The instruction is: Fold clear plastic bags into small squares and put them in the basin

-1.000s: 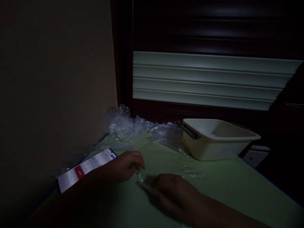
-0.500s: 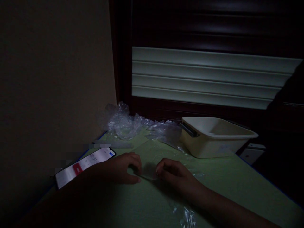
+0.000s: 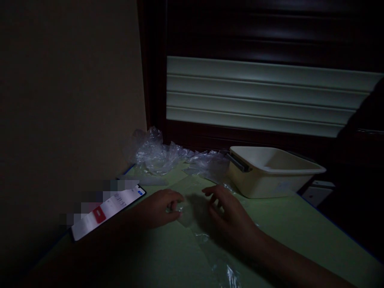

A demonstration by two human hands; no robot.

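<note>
The thumb and fingers of my left hand (image 3: 165, 209) curl around the edge of a thin clear plastic bag (image 3: 188, 218), which glints between them. The bag lies over the green tabletop (image 3: 168, 256) and is hard to make out in the dim light. My right hand (image 3: 226, 212) hovers just right of the bag, its fingers bent and apart, with nothing visible in them. Below the hands, more shiny clear plastic (image 3: 231, 276) trails toward the near edge of the view.
A lit phone (image 3: 114, 212) lies at the left table edge. Crumpled clear plastic bags (image 3: 156, 154) are heaped along the back. At the back right stands a cream plastic bin (image 3: 267, 186) with dark handles, and a white box (image 3: 318, 194) is beyond it.
My right hand has moved up and away from the left hand, and its fingers have opened. My left hand has shifted slightly right. The plastic in front has shifted a little left.
</note>
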